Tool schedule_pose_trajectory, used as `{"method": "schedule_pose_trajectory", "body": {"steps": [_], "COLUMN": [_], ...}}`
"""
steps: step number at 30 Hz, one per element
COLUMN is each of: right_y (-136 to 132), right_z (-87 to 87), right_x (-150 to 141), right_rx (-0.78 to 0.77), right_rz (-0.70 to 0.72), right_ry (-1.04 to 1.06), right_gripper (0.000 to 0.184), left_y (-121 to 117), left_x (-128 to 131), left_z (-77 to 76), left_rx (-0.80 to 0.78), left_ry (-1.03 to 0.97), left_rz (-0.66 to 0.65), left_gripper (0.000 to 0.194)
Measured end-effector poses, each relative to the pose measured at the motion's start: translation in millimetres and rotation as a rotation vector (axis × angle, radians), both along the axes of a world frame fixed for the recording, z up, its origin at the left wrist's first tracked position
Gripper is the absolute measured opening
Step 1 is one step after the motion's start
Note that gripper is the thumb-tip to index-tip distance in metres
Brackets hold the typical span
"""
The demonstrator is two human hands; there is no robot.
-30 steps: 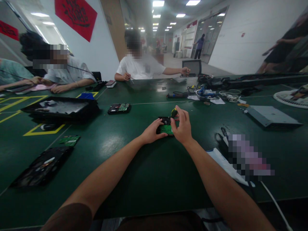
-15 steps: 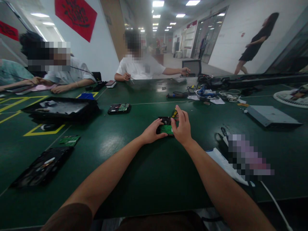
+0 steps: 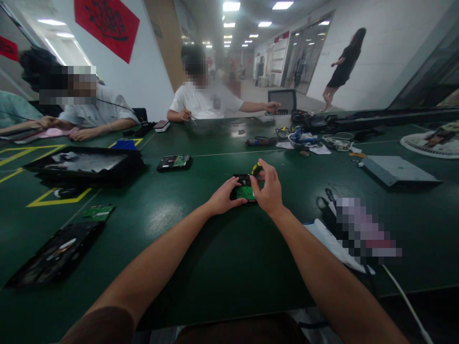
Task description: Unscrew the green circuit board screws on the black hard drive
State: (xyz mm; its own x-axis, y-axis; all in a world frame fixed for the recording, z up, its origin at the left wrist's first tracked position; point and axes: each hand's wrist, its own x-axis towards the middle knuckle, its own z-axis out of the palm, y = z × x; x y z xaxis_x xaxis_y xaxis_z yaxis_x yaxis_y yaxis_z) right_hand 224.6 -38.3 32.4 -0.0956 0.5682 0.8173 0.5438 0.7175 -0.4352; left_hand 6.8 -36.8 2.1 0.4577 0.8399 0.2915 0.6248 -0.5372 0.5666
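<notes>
Drive (image 3: 245,193) lies flat, left end clasped in part-spread left hand (image 3: 224,197). Right hand (image 3: 268,191) pinches screwdriver (image 3: 256,168) by drive's far right corner.

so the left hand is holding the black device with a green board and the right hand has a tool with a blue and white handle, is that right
Not quite: the head view shows that the handle of the tool in the right hand is yellow and black. The left hand is indeed holding the black device with a green board.
</notes>
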Motion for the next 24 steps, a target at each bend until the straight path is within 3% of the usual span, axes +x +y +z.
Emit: {"method": "schedule_pose_trajectory", "body": {"steps": [24], "right_y": [-1.1], "right_z": [2.7], "right_x": [0.6], "right_rx": [-0.007], "right_rz": [-0.024], "right_ry": [0.014], "right_gripper": [0.065], "left_y": [-1.5], "left_x": [0.6], "left_z": [2.0], "left_rx": [-0.003], "left_ry": [-0.002], "left_rz": [0.006], "left_gripper": [0.069]}}
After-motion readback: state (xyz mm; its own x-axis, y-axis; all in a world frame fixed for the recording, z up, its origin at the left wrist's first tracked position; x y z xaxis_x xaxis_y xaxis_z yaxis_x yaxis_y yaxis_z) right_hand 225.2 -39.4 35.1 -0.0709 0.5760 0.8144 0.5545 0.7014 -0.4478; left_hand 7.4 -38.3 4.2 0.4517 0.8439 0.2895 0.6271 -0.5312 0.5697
